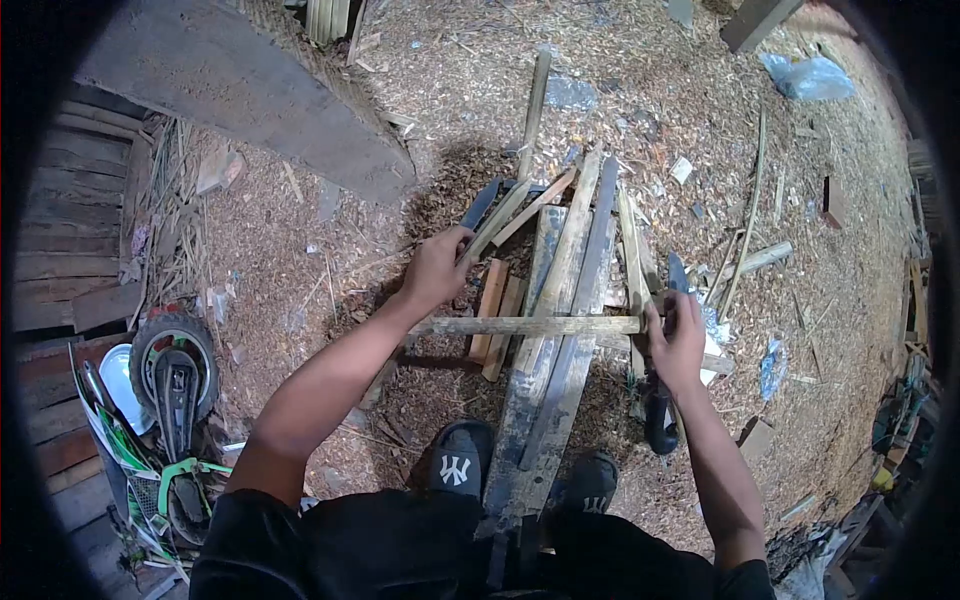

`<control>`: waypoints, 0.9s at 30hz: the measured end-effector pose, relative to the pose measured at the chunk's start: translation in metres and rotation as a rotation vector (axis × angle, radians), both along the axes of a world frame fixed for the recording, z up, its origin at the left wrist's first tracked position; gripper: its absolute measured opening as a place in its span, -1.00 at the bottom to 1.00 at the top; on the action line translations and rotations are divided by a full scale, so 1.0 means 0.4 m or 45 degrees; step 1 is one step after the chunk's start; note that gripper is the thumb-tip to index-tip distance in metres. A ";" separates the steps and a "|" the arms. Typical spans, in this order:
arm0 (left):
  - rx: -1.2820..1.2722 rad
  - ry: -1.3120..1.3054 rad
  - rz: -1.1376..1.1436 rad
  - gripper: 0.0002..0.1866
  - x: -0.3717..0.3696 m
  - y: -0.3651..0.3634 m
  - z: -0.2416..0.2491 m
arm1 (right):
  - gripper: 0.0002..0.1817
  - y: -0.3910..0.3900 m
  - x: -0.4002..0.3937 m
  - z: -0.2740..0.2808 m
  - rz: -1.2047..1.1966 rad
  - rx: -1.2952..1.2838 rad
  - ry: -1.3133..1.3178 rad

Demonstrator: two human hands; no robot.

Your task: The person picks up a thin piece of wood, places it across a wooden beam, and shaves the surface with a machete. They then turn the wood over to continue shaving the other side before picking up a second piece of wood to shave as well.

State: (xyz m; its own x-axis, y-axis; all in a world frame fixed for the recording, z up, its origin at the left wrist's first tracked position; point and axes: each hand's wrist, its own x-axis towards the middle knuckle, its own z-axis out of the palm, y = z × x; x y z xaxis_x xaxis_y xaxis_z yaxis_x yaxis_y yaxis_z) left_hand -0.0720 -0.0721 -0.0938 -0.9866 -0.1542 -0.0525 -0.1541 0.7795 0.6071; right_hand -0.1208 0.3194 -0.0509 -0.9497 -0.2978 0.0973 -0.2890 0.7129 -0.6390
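Note:
My left hand (437,268) is closed around the lower end of a wooden strip (508,212); a dark flat piece (481,203) sticks out beside it. My right hand (680,345) pinches the right end of a wooden stick (530,325) that lies crosswise over the bench. A grey blade (677,272) shows above my right hand and a black handle (660,415) below it; whether my fingers grip this tool is unclear. Under the stick, a narrow worn plank bench (520,450) carries long pieces of wood (568,255).
Wood shavings cover the ground (350,240). A wide board (250,95) slants in at the upper left. A green and white motorbike (170,430) stands at the left. Two shoes (462,458) flank the bench. Clear plastic (808,77) lies at the upper right.

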 end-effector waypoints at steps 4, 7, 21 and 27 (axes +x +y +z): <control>0.193 -0.227 0.072 -0.58 -0.010 -0.006 0.031 | -0.74 -0.028 -0.008 -0.019 0.042 0.076 0.080; 0.221 -0.217 -0.034 -0.55 -0.001 -0.031 0.008 | -0.72 -0.020 -0.006 -0.032 0.027 0.063 -0.043; 0.369 -0.084 -0.001 -0.63 0.003 -0.018 0.013 | -0.75 0.009 0.006 -0.015 0.087 0.070 0.083; 0.291 -0.030 -0.067 -0.63 0.007 -0.038 0.027 | -0.76 0.016 0.008 -0.010 0.095 0.043 0.014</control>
State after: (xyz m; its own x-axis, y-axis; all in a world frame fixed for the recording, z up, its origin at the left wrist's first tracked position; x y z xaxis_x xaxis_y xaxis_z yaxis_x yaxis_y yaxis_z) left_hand -0.0691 -0.0872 -0.0831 -0.9911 -0.0839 -0.1030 -0.1328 0.6297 0.7654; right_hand -0.1175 0.3257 -0.0548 -0.9237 -0.3709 0.0961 -0.3488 0.7104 -0.6113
